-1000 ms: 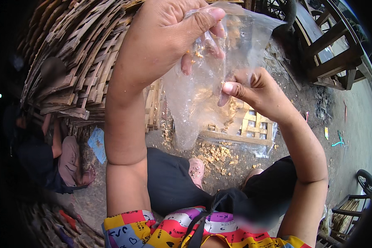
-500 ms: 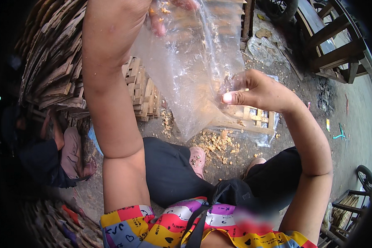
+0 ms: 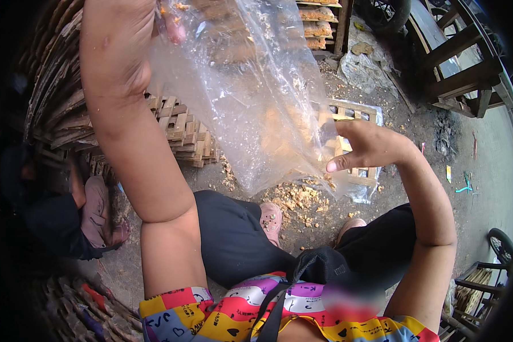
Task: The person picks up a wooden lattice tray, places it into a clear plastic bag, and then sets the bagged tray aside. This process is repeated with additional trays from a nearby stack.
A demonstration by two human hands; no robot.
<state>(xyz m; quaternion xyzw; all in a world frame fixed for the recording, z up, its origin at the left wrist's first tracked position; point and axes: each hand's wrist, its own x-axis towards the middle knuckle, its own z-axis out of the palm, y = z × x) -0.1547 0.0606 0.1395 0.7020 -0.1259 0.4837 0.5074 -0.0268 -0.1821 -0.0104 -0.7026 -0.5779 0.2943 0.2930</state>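
Observation:
A large clear plastic bag, dusted with crumbs, hangs in front of me. My left hand is raised at the top left, partly cut off by the picture's edge, and grips the bag's upper part. One fingertip with orange bits near it shows there. At the bag's lower right side is my right hand, its thumb stretched out and apart from the fingers. Some of those fingers are hidden behind the plastic. Below the bag, pale yellow crumbs lie scattered on the ground between my feet.
Slatted wooden trays are stacked at the left, and one wooden lattice tray lies on plastic beyond my right foot. Filled racks stand at the back. A person sits at the left. A wooden cart is at the far right.
My left hand has moved left with the top of the bag, spreading it wider. My right hand's thumb and fingers have parted, and the hand has shifted slightly down and right.

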